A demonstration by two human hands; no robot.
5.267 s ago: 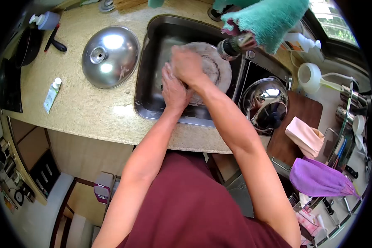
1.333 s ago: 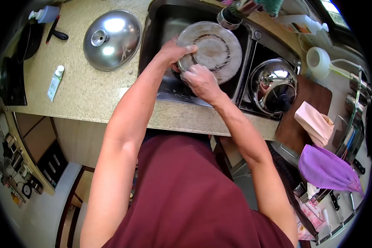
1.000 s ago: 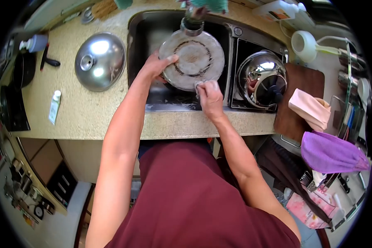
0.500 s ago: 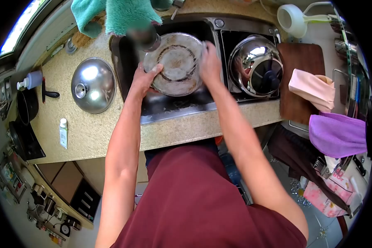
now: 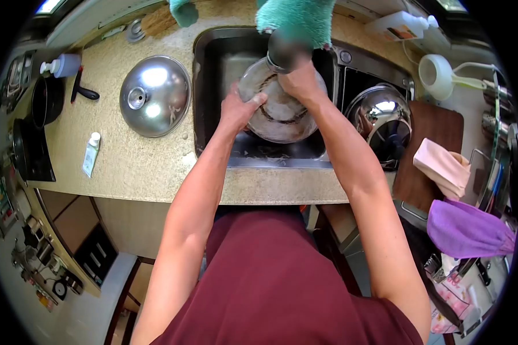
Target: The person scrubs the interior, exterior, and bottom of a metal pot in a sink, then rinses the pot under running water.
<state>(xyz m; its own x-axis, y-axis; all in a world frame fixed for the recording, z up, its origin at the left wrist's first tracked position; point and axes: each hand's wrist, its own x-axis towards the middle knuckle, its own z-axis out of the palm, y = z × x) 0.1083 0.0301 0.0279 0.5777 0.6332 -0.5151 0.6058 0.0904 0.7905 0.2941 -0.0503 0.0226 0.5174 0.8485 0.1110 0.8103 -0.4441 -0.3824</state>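
Observation:
A round metal pan [image 5: 279, 118] with a brown burnt ring on its underside is tilted over the black sink [image 5: 213, 63]. My left hand [image 5: 240, 109] is closed on its left rim, thumb on top. My right hand [image 5: 300, 80] presses on the upper part of the pan with curled fingers. A dark, blurred cylindrical thing [image 5: 282, 54] partly covers that hand, so whatever it may hold is hidden. Hanging above the sink is a green towel [image 5: 296, 20].
A domed steel lid [image 5: 161, 103] and a white tube [image 5: 91, 154] lie on the left counter. To the right stand a shiny metal bowl [image 5: 380, 109], a brown cutting board [image 5: 434, 129] with a pink cloth [image 5: 440, 164], and a purple towel [image 5: 466, 227].
My right hand has moved from the pan's right rim onto its upper surface. My left hand keeps its hold on the left rim. The whole view has shifted.

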